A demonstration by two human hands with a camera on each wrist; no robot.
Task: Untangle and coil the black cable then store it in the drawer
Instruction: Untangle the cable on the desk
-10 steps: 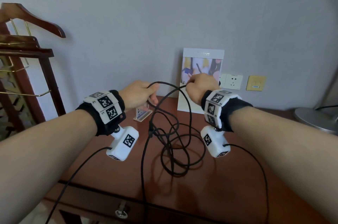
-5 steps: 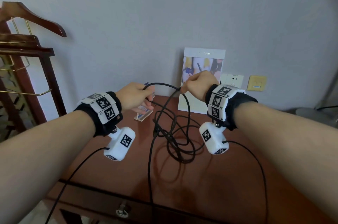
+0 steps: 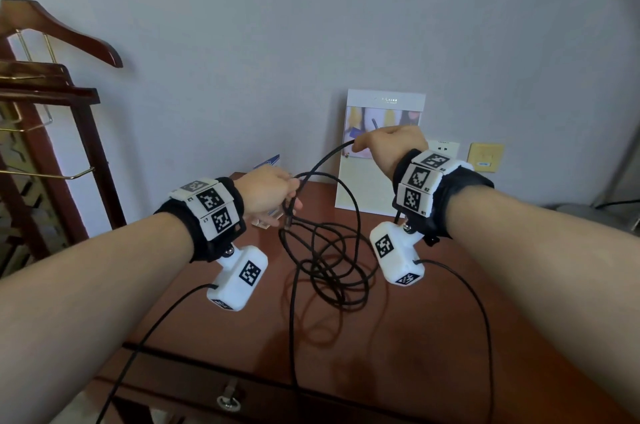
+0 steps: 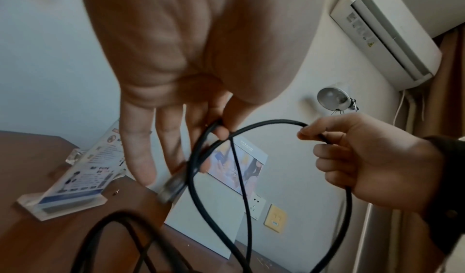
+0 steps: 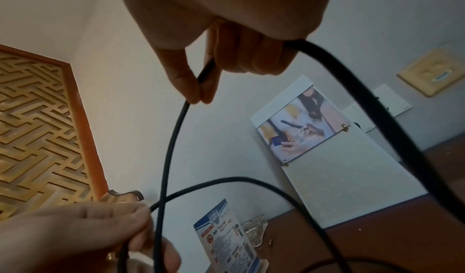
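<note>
Since the earlier frame, my right hand (image 3: 388, 150) has risen toward 1 o'clock and drawn a longer run of black cable (image 3: 325, 250) away from my left hand (image 3: 266, 195), which has dropped a little toward the desk.

Left hand: thumb and forefinger pinch the cable just behind its clear plug (image 4: 173, 186); the other fingers hang straight and spread. Right hand: thumb and forefinger pinch the cable at the top of the raised loop, the remaining fingers curled round it. Between the two hands the cable arcs, then falls into a snarl of crossed loops on the desk (image 3: 450, 354) at 6 o'clock from the hands; one strand runs over the front edge.

Procedure, as I judge it: keep the plug end fixed in the left hand as the anchor. Feed the cable through the right hand with a light grip and do not tug, since pulling is likely to tighten the crossings. Lift each loop clear of the pile before laying it into the left hand.

Surroundings, left to right: a wooden valet stand (image 3: 52, 105) at 9 o'clock; an acrylic card holder (image 4: 73, 184) behind the left hand; a display board (image 3: 381, 105) against the wall at 12 o'clock; a white socket (image 3: 445, 148) and a yellow wall plate (image 3: 485, 157) at 2 o'clock. The drawer (image 3: 228, 399), with its ring pull, sits shut at 6 o'clock.
</note>
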